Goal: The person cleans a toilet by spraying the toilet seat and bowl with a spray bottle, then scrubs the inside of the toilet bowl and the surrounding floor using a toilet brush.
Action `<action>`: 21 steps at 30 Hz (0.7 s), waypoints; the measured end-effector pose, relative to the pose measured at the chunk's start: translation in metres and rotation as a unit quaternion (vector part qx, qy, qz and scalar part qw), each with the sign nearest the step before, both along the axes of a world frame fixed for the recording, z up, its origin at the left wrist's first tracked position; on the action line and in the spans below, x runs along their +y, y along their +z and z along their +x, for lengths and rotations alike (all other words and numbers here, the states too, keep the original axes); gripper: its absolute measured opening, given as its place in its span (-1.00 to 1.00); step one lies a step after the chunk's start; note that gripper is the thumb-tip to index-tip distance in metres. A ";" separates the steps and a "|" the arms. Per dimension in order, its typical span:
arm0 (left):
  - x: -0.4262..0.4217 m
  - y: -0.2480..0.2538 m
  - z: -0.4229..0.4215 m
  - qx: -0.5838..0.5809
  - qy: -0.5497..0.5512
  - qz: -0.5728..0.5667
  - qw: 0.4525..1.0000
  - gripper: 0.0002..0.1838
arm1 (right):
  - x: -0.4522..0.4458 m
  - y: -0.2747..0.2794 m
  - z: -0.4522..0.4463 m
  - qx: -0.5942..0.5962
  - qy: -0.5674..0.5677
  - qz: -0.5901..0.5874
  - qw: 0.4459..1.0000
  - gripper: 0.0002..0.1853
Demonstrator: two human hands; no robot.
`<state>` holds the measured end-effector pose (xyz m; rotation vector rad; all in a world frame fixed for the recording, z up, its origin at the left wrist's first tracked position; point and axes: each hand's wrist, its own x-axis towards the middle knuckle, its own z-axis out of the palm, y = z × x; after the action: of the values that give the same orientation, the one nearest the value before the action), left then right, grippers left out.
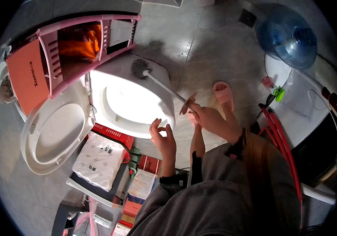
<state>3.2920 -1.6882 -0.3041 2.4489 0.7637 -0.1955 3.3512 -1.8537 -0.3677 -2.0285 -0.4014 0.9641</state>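
Observation:
My right hand [212,121] is closed around the handle of a toilet brush [163,86], just below a brownish disc [187,104] on the handle. The brush's dark grey bristle head is over the outer far edge of the white toilet [164,108]; I cannot tell whether it touches. My left hand [163,141] is beside the near rim of the bowl, its fingers apart and slightly bent, holding nothing. Raised toilet lid and seat [58,135] lean out to the left. Bright light washes out the inside of the bowl.
A pink rack [50,59] with an orange bag stands at the upper left. A white tissue pack [99,159] and several boxes lie at the lower left. On the right are a blue water jug [280,39], a green-capped bottle [270,84] and a red-framed item [280,137].

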 end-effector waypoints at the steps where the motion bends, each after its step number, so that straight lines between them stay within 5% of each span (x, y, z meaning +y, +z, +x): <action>1: 0.000 0.002 0.002 -0.006 0.004 -0.005 1.000 -0.68 | 0.006 -0.020 -0.002 -0.001 -0.004 0.003 1.000 -0.59; 3: 0.002 0.002 0.003 -0.010 0.003 -0.009 1.000 -0.68 | 0.017 -0.058 -0.009 0.090 0.050 -0.080 0.991 -0.59; 7: 0.007 0.002 0.000 -0.027 0.024 -0.034 0.999 -0.69 | 0.016 -0.072 -0.029 0.091 0.004 -0.076 0.993 -0.60; 9: 0.011 0.002 -0.004 -0.026 -0.004 -0.020 0.999 -0.68 | 0.008 -0.045 -0.052 0.014 -0.057 -0.059 0.997 -0.60; 14: 0.020 -0.001 -0.018 -0.049 -0.067 -0.028 0.996 -0.67 | -0.034 0.056 -0.085 0.135 -0.046 -0.064 0.988 -0.58; 21: 0.036 -0.006 -0.044 -0.066 -0.160 -0.031 0.984 -0.67 | -0.001 -0.011 -0.174 0.152 -0.131 -0.101 0.974 -0.58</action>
<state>3.2483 -1.6525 -0.3096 2.4830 0.2981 -0.1718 3.1771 -1.8543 -0.3787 -2.0045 0.1319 1.1611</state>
